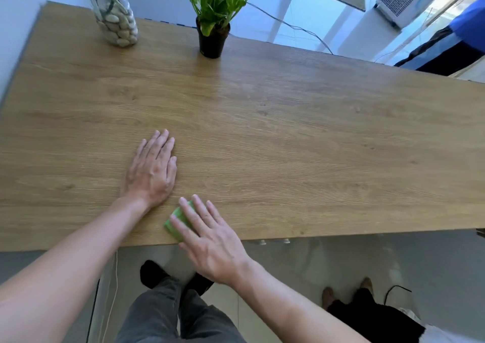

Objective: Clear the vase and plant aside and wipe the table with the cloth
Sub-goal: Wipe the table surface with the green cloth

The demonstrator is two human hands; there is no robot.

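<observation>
At the near edge of the desk, the right hand lies flat on the green cloth, fingers spread out straight and pressing down, not curled around it. The cloth sits right at the near edge, mostly hidden under that hand. Just beyond it, the left hand rests flat on the bare wood, fingers straight and together, holding nothing. Far away, by the back edge near the left corner, stand the vase full of stones and the plant in its black pot. So the wiping step looks to be in hand. Next, the cloth probably needs a firm push across the wood toward the far side.
</observation>
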